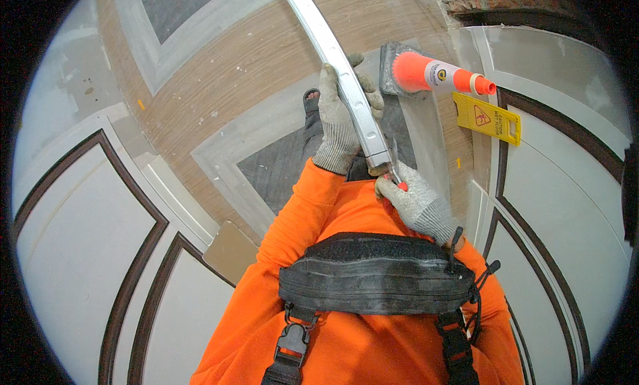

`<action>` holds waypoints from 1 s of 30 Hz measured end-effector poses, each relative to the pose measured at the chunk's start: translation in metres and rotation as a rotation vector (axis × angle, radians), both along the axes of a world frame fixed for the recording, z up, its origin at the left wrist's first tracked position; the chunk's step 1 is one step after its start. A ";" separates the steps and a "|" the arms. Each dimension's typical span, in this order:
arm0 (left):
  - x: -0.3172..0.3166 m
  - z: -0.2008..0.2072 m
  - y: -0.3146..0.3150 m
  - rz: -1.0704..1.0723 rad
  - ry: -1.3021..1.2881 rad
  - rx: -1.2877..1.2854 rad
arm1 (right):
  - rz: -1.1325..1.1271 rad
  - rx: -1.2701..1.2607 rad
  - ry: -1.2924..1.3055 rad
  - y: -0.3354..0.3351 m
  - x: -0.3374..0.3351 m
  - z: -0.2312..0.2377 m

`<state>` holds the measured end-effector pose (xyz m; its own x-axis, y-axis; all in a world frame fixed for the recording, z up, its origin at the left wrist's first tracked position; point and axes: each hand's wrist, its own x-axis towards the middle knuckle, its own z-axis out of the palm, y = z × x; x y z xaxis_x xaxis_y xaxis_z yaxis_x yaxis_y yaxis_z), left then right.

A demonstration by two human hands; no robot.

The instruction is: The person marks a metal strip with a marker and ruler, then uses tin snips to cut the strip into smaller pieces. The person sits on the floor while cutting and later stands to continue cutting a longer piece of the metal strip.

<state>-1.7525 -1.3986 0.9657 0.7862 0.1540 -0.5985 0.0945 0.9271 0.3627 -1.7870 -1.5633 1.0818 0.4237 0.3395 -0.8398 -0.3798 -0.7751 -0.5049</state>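
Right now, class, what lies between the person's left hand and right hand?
In the head view, the lower stretch of the silver metal channel runs from the left hand toward the right hand, which holds a red-handled tool beside the channel's end.

Interior under renovation: patched wall (549,55), broken masonry (516,2) (plus a traffic cone (440,73)).

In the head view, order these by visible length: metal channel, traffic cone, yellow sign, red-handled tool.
Largest to smallest:
1. Metal channel
2. Traffic cone
3. Yellow sign
4. Red-handled tool, partly hidden by the right hand
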 end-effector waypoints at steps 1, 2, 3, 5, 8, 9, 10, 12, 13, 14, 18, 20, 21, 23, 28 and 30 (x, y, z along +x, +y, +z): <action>0.000 -0.001 0.000 -0.003 -0.001 0.007 | -0.033 -0.006 0.034 0.000 -0.001 -0.002; -0.001 -0.002 -0.001 0.000 -0.007 0.024 | -0.065 -0.013 0.068 0.001 -0.003 -0.004; -0.001 -0.003 -0.002 0.003 -0.013 0.041 | -0.097 -0.019 0.102 0.001 -0.003 -0.005; -0.002 -0.001 -0.001 -0.006 -0.012 0.061 | -0.133 -0.023 0.121 0.005 -0.002 -0.003; -0.001 0.001 -0.001 -0.017 -0.001 0.062 | -0.178 -0.010 0.133 0.006 -0.003 -0.004; -0.001 0.001 -0.001 -0.015 -0.001 0.060 | -0.192 -0.002 0.133 0.006 -0.004 -0.004; -0.001 0.000 -0.001 -0.011 0.000 0.060 | -0.188 0.005 0.127 0.006 -0.005 -0.005; -0.001 0.001 -0.001 -0.008 0.008 0.056 | -0.180 0.018 0.114 0.006 -0.006 -0.005; -0.001 0.001 -0.001 -0.008 0.012 0.053 | -0.183 0.019 0.117 0.005 -0.007 -0.007; 0.000 0.001 -0.002 -0.008 0.016 0.051 | -0.185 0.021 0.120 0.003 -0.008 -0.010; -0.001 0.002 -0.002 -0.008 0.026 0.047 | -0.185 -0.018 0.143 0.006 -0.007 -0.009; 0.000 0.003 -0.001 -0.009 0.028 0.053 | -0.210 -0.016 0.142 0.004 -0.008 -0.010; 0.000 0.003 -0.001 -0.011 0.030 0.060 | -0.223 -0.015 0.141 0.003 -0.010 -0.011; 0.000 0.003 -0.001 -0.011 0.028 0.057 | -0.243 0.011 0.153 0.001 -0.013 -0.014; -0.002 0.002 -0.001 -0.020 0.014 0.096 | -0.322 0.119 0.172 -0.003 -0.019 -0.022; -0.003 0.001 -0.001 -0.014 0.011 0.076 | -0.334 0.142 0.190 0.001 -0.012 -0.018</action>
